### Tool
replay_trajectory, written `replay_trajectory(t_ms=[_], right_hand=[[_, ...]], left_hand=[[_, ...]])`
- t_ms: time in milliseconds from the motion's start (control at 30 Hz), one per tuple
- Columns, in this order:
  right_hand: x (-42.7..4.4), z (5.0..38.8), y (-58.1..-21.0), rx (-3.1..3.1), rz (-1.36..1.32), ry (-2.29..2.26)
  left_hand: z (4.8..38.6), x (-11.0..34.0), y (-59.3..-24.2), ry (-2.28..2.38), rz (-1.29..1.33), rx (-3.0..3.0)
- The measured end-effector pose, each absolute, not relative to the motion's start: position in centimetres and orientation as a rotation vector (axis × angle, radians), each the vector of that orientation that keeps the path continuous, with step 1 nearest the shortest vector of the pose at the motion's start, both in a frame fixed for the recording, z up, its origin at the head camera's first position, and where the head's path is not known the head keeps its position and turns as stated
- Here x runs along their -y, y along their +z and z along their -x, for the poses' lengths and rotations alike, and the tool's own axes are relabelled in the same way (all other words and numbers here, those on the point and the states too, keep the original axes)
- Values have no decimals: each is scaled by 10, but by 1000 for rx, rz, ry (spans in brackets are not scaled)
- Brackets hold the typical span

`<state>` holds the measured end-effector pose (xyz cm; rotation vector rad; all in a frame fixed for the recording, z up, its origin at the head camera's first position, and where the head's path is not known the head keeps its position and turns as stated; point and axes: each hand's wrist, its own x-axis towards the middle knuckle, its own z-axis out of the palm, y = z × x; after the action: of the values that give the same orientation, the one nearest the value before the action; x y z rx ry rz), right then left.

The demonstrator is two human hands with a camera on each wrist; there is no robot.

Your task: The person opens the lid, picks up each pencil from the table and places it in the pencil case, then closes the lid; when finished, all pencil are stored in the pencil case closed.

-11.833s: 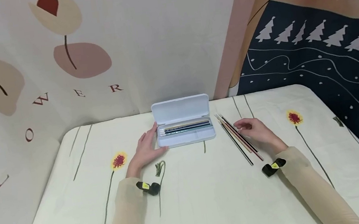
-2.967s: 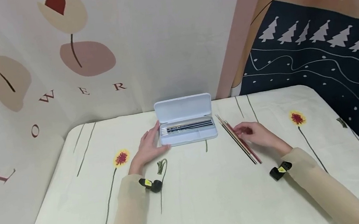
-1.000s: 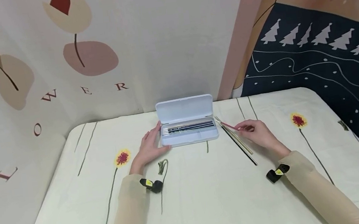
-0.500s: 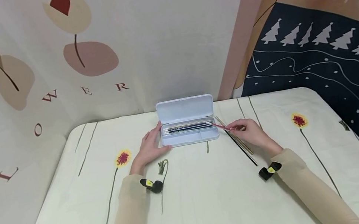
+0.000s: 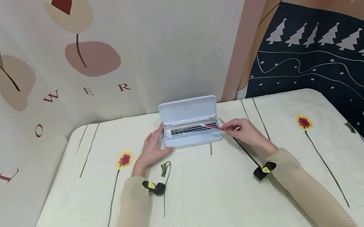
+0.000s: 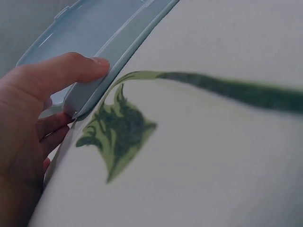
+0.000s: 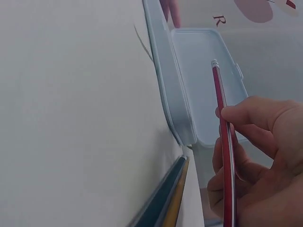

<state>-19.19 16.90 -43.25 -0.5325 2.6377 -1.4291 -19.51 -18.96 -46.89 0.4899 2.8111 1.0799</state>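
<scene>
A pale blue pencil case (image 5: 185, 143) lies with its lid (image 5: 187, 110) raised, and several dark pencils (image 5: 187, 129) are in its rear compartment. My left hand (image 5: 151, 150) holds the case's left end; in the left wrist view the thumb (image 6: 80, 67) is on the front wall. My right hand (image 5: 245, 131) pinches a red striped pencil (image 7: 226, 156) between thumb and fingers, its white-tipped end over the case's right part. Beneath this hand, a dark pencil (image 5: 246, 150) and a gold one (image 7: 176, 198) lie on the cloth, partly hidden in the head view.
A white cloth (image 5: 199, 194) printed with flowers covers the surface. Behind the case rises a pale printed curtain (image 5: 168, 54), with a dark panel of white trees (image 5: 316, 66) at the right. Each wrist bears a small black camera.
My right hand has picked up the red pencil from beside the case and carried it left over the case. Earlier, more pencils lay on the cloth. My left hand stays on the case.
</scene>
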Motion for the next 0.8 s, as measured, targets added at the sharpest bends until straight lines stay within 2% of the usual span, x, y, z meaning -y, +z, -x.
replay_trajectory(t_ms=[800], right_hand=[[-140, 212, -433, -2582, 644, -1453]], left_hand=[[196, 191, -473, 1089, -479, -2820]])
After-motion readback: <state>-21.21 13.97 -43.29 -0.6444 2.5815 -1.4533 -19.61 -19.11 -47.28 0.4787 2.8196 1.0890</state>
